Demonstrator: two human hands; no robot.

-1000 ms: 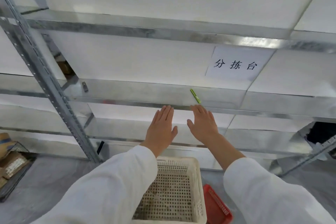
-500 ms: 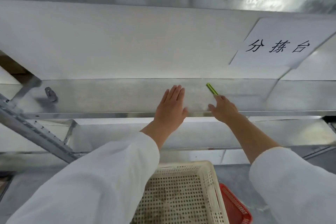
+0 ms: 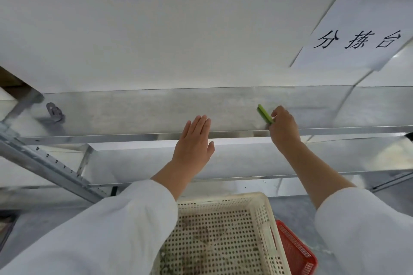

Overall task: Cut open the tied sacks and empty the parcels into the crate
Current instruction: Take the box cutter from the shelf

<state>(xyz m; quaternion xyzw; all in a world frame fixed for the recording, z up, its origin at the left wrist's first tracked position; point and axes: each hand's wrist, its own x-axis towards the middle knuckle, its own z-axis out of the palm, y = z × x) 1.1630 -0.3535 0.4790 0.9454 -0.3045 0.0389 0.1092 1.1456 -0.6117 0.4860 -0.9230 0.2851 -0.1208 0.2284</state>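
A slim green cutter [image 3: 264, 114] lies on the shiny metal shelf [image 3: 156, 114] in front of me. My right hand [image 3: 283, 128] pinches its near end, fingers curled round it. My left hand [image 3: 194, 143] hovers flat with straight fingers over the shelf's front edge, holding nothing. A cream perforated crate [image 3: 225, 236] stands on the floor below my arms, with no parcels inside. No sacks are in view.
A red crate [image 3: 295, 250] sits right of the cream one. A paper sign with black characters [image 3: 357, 35] hangs on the white back panel. A slanted perforated metal upright [image 3: 44, 167] runs at the left. A small metal bracket [image 3: 53, 111] sits on the shelf's left.
I have moved closer to the shelf. My right hand reached forward and took hold of the green cutter. My left hand stayed flat near the shelf edge.
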